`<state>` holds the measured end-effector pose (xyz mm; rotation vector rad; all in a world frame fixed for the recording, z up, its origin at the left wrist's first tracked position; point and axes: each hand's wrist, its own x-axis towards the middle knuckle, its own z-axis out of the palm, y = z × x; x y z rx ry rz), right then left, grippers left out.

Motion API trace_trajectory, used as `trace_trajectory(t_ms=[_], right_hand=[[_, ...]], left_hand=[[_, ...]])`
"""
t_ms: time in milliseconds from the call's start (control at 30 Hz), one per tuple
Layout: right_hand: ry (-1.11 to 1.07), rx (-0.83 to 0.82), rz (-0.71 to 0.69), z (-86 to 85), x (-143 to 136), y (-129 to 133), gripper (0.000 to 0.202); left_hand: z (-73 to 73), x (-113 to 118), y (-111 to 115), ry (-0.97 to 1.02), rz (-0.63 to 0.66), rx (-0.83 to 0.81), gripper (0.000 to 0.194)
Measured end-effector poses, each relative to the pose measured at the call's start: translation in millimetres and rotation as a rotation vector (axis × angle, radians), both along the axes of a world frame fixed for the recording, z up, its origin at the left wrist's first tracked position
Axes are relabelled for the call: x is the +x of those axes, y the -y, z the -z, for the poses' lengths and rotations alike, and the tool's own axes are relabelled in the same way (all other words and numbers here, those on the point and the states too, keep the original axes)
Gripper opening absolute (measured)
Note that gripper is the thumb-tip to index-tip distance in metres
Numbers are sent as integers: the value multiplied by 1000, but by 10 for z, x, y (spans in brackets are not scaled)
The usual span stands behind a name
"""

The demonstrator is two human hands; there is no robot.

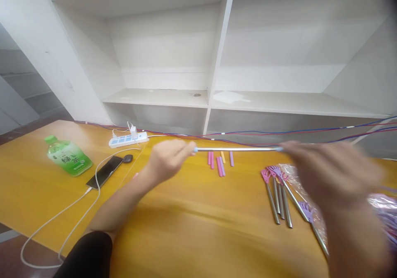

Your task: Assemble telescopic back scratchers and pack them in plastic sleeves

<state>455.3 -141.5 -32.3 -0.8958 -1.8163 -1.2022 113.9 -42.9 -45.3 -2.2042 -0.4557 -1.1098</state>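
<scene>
Stretched level between my hands is the thin metal rod of a back scratcher (237,149), light blue where it enters each fist. My left hand (167,158) is closed round its left end. My right hand (338,170), blurred by motion, grips the right end; both tips are hidden in the fingers. Beneath the right hand lie several back scratchers (281,193) with pink and purple hand-shaped heads and bare metal tube handles. Behind the rod, several short pink, purple and orange grip sleeves (221,166) rest on the wooden table (192,228).
A green-labelled bottle (70,158) lies at the left, near a phone (107,171) with a white charging cable (66,207). A power strip (128,139) and red and blue cables (263,132) run below white shelves (155,97). Clear plastic wrapping (288,172) sits at the right.
</scene>
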Motion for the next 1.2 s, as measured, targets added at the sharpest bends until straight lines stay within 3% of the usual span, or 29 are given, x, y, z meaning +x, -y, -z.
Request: trace_trajectory(t_ms=[100, 167, 433, 1200], right_hand=[[93, -102, 6, 213, -425, -114, 22], [92, -157, -33, 311, -570, -162, 22], [138, -273, -99, 229, -463, -100, 21], [110, -271, -132, 249, -493, -105, 22]], left_hand=[[276, 327, 128, -6, -27, -52, 9], [336, 380, 175, -37, -56, -91, 12], [157, 268, 207, -159, -30, -123, 19], [134, 233, 196, -166, -21, -178, 26]])
